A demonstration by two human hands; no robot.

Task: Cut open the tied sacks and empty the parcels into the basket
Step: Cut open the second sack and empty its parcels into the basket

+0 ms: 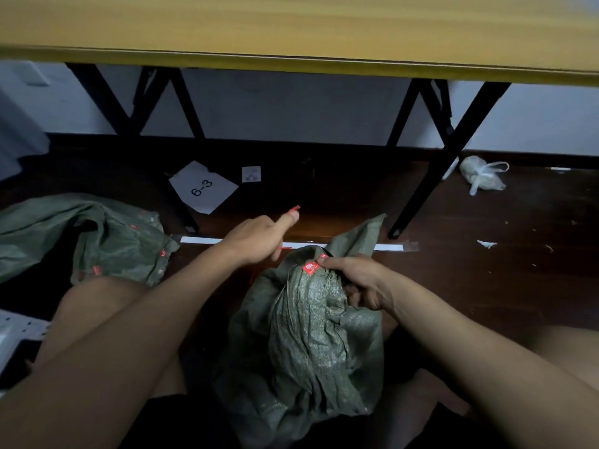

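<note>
A: We've got the right hand (353, 281) clenched round the gathered neck of the green sack (311, 335) at 6 o'clock, between our knees. The left hand (259, 241) pinches a thin red strip (294, 208), maybe the tie or a cutter, can't tell.

B: Risk?

A: Neck slips, parcels spill on the floor; basket not in view. The red tag (310, 267) is unreadable. The paper (202, 187) at 11 o'clock reads "6-3". A slack sack (87, 234) lies at 9.
</note>
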